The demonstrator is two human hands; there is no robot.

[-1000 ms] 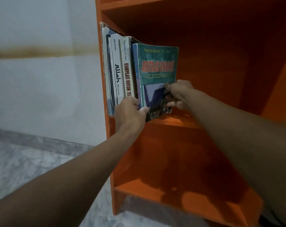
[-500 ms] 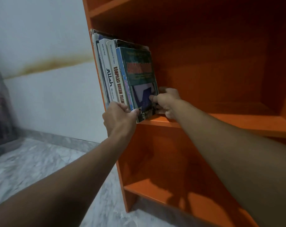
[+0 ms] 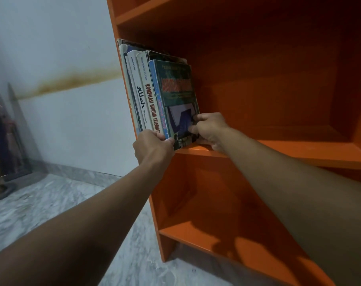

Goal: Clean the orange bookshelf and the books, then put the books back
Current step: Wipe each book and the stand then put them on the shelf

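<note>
Step in hand, as I read it: books going back on the shelf; I can't confirm the cleaning. Books (image 3: 152,93) stand upright, centre-upper frame, packed against the left side wall of the orange bookshelf (image 3: 299,150), on its middle board. L hand (image 3: 152,148) is clamped round the lower spines at the board's front edge. R hand (image 3: 209,129) has fingers curled onto the lower cover of the green-cover book (image 3: 176,89), the outermost of the row. Next move calls for squaring the row, pushing spines flush and releasing w/o the row tipping right. Room: I see bare board right of the books, through to the far wall.
</note>
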